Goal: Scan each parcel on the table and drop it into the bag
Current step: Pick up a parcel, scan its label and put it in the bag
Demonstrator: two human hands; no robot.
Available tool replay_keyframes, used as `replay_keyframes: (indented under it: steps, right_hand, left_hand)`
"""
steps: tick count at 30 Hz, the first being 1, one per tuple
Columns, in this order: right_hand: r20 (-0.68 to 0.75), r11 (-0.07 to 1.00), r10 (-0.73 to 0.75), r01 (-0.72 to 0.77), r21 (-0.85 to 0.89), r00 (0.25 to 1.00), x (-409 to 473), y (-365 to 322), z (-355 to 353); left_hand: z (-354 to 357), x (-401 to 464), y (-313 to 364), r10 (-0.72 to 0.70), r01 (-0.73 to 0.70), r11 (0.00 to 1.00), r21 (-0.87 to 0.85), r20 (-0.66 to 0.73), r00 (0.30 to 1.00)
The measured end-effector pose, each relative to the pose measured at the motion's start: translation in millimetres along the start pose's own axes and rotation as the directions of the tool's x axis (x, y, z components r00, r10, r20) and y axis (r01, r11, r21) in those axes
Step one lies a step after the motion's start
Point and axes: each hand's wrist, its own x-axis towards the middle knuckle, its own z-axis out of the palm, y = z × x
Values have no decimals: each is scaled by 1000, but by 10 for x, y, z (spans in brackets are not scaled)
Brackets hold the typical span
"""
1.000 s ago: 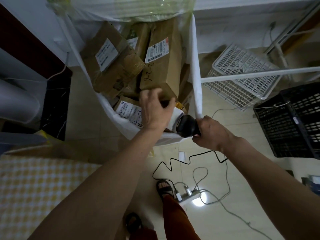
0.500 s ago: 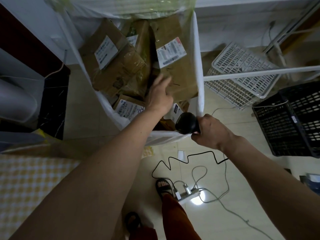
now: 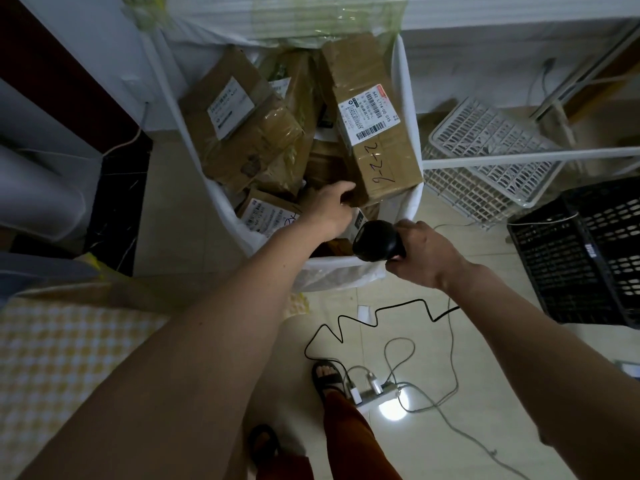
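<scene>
- Over the open white bag (image 3: 408,98), the left hand (image 3: 329,206) reaches in with fingers (image 3: 343,188) loosely extended, gripping nothing, their tips just at the lower corner of a tall brown parcel (image 3: 374,133)
- That parcel leans against the bag's right wall, label and barcode up, with "9-2-2" handwritten below the label
- Left of the fingers, a taped box (image 3: 242,133) with a white label lies tilted among other cartons; a smaller labelled parcel (image 3: 266,216) sits below the wrist, near the bag's rim
- Right hand (image 3: 422,251) wraps its fingers around a black scanner (image 3: 375,240), held just above the bag's near edge, close beside the left wrist
- From that hand a black coiled cable (image 3: 381,311) drops to a power strip (image 3: 374,396) on the tiled floor, by a sandalled foot (image 3: 327,377)
- Right of the bag stand a white slatted basket (image 3: 485,161) and, further right, a black crate (image 3: 588,265)
- Lower left, a yellow checked cloth (image 3: 52,358) covers the table
</scene>
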Motion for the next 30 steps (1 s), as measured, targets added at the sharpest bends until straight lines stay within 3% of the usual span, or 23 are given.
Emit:
replay_keyframes:
  steps: [3, 5, 9, 12, 17, 23, 30]
  right_hand:
    - [-42, 998, 10, -8, 61, 999, 25, -55, -72]
    - [-26, 994, 41, -38, 100, 999, 55, -79, -107]
    - [84, 996, 76, -78, 30, 994, 105, -58, -72]
    - [108, 998, 58, -57, -17, 992, 121, -130, -49]
    - [105, 999, 44, -44, 0, 993, 157, -150, -80]
    - [89, 989, 37, -49, 141, 995, 91, -308, -163]
    - [43, 949, -61, 44, 311, 997, -35, -829, -250]
  left_hand:
    - [82, -26, -128, -42, 37, 994, 103, 40, 998]
    - [180, -102, -218, -75, 40, 969, 244, 136, 988]
    - [425, -264, -452, -309, 30, 847, 530, 445, 841]
    - [366, -228, -492, -391, 100, 847, 522, 485, 782]
    - [284, -168, -418, -340, 184, 910, 372, 417, 843]
    - [197, -215, -441, -268, 245, 961, 128, 223, 937]
    - [-257, -558, -546, -173, 161, 955, 250, 25, 985]
